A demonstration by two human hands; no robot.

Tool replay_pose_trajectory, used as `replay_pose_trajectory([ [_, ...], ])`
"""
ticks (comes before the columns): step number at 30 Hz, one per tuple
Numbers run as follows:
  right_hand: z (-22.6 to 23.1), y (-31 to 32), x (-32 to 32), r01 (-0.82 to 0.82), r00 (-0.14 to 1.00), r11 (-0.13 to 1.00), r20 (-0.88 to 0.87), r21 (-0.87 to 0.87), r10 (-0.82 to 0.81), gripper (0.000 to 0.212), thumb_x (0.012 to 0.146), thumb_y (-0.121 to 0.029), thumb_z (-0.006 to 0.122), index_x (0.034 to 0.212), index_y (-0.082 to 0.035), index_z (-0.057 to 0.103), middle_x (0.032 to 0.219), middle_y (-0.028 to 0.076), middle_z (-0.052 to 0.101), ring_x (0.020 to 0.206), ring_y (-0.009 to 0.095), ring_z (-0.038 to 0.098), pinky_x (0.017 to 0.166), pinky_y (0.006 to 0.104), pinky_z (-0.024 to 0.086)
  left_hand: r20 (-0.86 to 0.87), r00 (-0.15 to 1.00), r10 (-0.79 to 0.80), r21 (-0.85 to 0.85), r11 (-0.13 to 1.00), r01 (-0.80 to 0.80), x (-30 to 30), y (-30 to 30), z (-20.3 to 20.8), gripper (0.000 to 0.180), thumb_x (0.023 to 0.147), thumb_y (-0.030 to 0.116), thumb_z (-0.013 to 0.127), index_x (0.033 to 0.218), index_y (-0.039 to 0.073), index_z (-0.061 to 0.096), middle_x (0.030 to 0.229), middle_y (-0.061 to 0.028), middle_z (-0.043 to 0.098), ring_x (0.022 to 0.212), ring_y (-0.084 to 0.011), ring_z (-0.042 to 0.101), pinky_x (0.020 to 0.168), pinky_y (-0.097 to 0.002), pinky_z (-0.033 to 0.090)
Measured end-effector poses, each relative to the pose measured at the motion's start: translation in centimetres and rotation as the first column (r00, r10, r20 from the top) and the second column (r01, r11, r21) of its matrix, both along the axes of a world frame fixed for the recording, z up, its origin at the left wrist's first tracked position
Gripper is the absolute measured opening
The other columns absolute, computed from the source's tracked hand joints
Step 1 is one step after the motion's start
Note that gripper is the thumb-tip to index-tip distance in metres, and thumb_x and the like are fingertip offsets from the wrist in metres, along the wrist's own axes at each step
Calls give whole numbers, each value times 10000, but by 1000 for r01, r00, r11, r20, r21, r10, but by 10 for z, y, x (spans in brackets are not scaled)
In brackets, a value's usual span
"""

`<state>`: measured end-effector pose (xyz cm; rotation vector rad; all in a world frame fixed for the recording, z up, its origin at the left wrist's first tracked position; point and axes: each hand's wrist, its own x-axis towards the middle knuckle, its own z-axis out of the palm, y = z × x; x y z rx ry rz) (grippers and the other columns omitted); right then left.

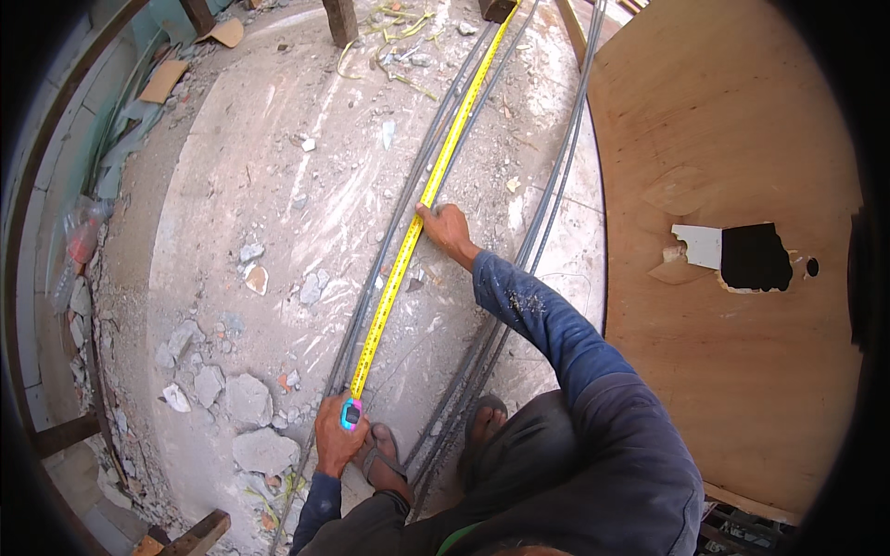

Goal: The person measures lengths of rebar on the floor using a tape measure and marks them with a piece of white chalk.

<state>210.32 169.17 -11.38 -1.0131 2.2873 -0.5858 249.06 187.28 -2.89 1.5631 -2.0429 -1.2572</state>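
My left hand [336, 434] is wrapped round the case of a tape measure [351, 415], which has pink and light-blue edges and a dark middle. Its yellow blade [387, 295] runs out long and straight, away from me to a dark wooden piece [497, 9] at the top of the view; that end is too small to make out. Partway along, my right hand [449, 232] grips the blade at its right edge, thumb on top, other fingers partly hidden. Thin steel rods [378, 269] lie on the floor beside and under the blade.
More steel rods [547, 204] lie to the right, passing by my sandalled feet [385, 459]. A plywood sheet [723, 389] with a ragged hole stands at right. Broken concrete chunks [248, 400] litter the dusty floor at left. A wooden post [341, 23] stands at the far side.
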Motion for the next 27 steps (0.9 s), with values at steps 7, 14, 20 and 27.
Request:
replay_pose_trajectory([
  [7, 6, 4, -24, 165, 944, 976, 308, -142, -115, 552, 875, -427, 636, 707, 98, 645, 649, 228, 641, 652, 303, 658, 622, 462, 491, -41, 999, -12, -35, 999, 10, -2, 7, -3, 387, 691, 134, 714, 1055, 16, 660, 928, -186, 628, 860, -374, 620, 763, -438, 494],
  [14, -7, 11, -34, 161, 953, 968, 286, -193, -102, 327, 850, -268, 660, 728, 35, 680, 545, 73, 562, 467, 163, 502, 476, 368, 397, -76, 996, -48, -45, 998, 45, -9, 13, 2, 389, 686, 147, 718, 1047, 13, 662, 885, -179, 615, 830, -378, 615, 740, -438, 496],
  [20, -7, 55, -53, 228, 967, 959, 156, -169, -202, 306, 835, -254, 638, 735, 32, 681, 564, 61, 583, 491, 167, 524, 485, 364, 398, -108, 988, -114, -87, 991, 105, -8, 10, 6, 400, 686, 146, 725, 1049, 6, 632, 924, -183, 611, 867, -381, 607, 768, -440, 494],
  [27, -7, 52, -68, 312, 941, 941, 178, -135, -286, 341, 806, -265, 632, 781, 70, 698, 627, 161, 641, 604, 218, 620, 592, 406, 453, -117, 978, -173, -6, 985, 173, -23, 9, 16, 405, 712, 169, 734, 1062, 3, 617, 940, -187, 587, 879, -392, 593, 767, -447, 491],
])
